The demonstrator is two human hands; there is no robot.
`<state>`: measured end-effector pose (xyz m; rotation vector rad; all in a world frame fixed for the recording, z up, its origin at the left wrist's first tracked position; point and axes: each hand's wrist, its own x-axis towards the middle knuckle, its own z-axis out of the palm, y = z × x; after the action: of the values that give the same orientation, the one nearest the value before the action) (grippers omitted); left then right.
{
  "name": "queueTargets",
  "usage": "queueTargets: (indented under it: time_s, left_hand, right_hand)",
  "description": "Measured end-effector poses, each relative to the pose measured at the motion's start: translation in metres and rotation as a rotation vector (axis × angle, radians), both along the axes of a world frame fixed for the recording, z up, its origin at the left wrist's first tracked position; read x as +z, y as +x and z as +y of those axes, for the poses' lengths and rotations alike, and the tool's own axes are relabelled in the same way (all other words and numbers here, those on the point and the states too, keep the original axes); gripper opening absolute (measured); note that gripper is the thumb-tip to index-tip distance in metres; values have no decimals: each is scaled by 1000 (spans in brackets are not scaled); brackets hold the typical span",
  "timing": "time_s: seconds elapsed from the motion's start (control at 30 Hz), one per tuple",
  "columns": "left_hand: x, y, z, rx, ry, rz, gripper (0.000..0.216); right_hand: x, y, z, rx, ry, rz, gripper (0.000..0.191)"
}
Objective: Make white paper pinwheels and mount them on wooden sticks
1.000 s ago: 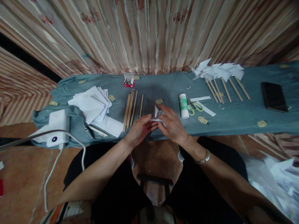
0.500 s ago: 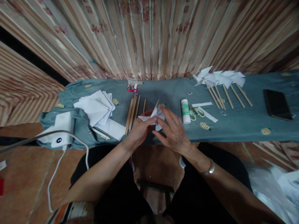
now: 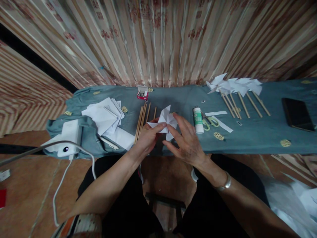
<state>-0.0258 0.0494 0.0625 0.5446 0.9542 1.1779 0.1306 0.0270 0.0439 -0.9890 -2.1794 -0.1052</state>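
Note:
A white paper pinwheel [image 3: 164, 116] is pinched at its centre by my left hand [image 3: 148, 137], thumb on top and fingers beneath. My right hand [image 3: 187, 140] is at its right side with fingers apart, the fingertips touching or very near the paper blades. Wooden sticks [image 3: 140, 119] lie just left of the pinwheel, some partly behind my left hand. A small red box [image 3: 142, 95] holding tiny metal pieces stands behind them. To the right of my right hand are a green and white glue stick [image 3: 198, 120] and scissors [image 3: 210, 122].
Finished pinwheels on sticks [image 3: 241, 91] lie at the back right, and a dark phone [image 3: 298, 114] is at the far right. At the left are a stack of white paper [image 3: 100, 115], a pen [image 3: 108, 142] and a white device [image 3: 69, 137] with a cable. Paper strips [image 3: 224, 125] lie beyond the scissors.
The pinwheel's blades now face up more and look more spread out. My left hand keeps its pinch, while my right hand has shifted only slightly. The whole view has moved a little.

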Motion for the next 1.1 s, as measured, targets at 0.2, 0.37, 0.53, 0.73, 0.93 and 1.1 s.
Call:
queueTargets:
  time_s: [0.2,0.37,0.53,0.73,0.93,1.1]
  left_hand:
    - [-2,-1,1,27,12,30,41]
    - [-7,-5,5,55,53,128,47]
    - [-4,-7,9,65,64,149,53]
    - [-3,-3,8,36,99,197,53]
    - [-3,-2,8,33,173,329,50]
    - [-1,-2,8,29,213,413,54]
  right_hand:
    - [-1,-2,0,17,-6,6,58]
    - [2,-3,-1,24,7,16,54]
    - [7,3,6,-42,-141,246,53]
    - [-1,3,24,-1,-805,903,71]
    - [1,6,31,14,-1012,1018,78]
    - [7,9,33,25,-1053,1034,79]
